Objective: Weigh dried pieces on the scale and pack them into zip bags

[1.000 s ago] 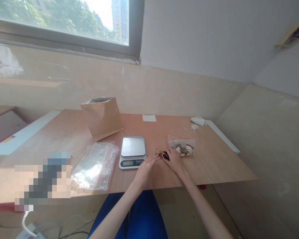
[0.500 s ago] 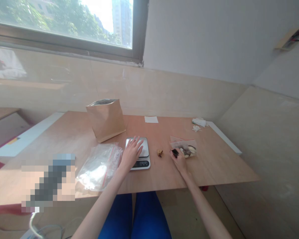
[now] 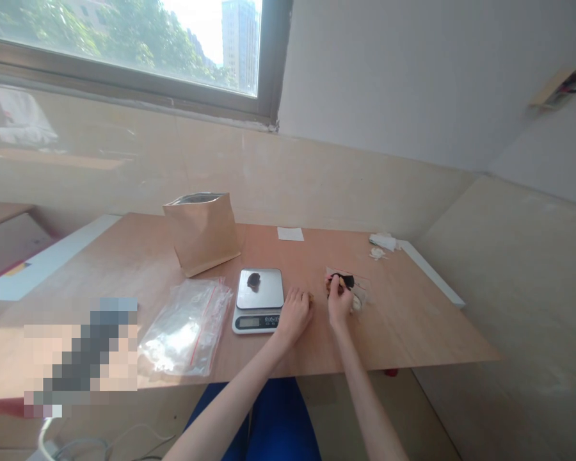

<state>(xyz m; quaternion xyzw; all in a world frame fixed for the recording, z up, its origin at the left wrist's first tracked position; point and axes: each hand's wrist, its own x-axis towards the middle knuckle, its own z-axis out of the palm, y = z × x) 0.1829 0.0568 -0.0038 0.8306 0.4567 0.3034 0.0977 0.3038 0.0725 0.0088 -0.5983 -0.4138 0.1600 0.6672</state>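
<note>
Head view showed the right hand (image 3: 340, 304) with its fingers pinched on a dark piece (image 3: 348, 280), just above a clear zip bag (image 3: 365, 285) on the right part of the table (image 3: 413, 333). The left hand (image 3: 295, 312) lay palm down, just right of a kitchen scale (image 3: 271, 296), its fingertips by a small tan piece (image 3: 311, 298); whether they gripped it could not be told. Another piece, a dark brown disc (image 3: 254, 280), rested on the scale's plate, toward its far left. Left of the scale lay flat clear bags (image 3: 185, 330), and a brown paper bag (image 3: 202, 235) stood upright on the far left side.
</note>
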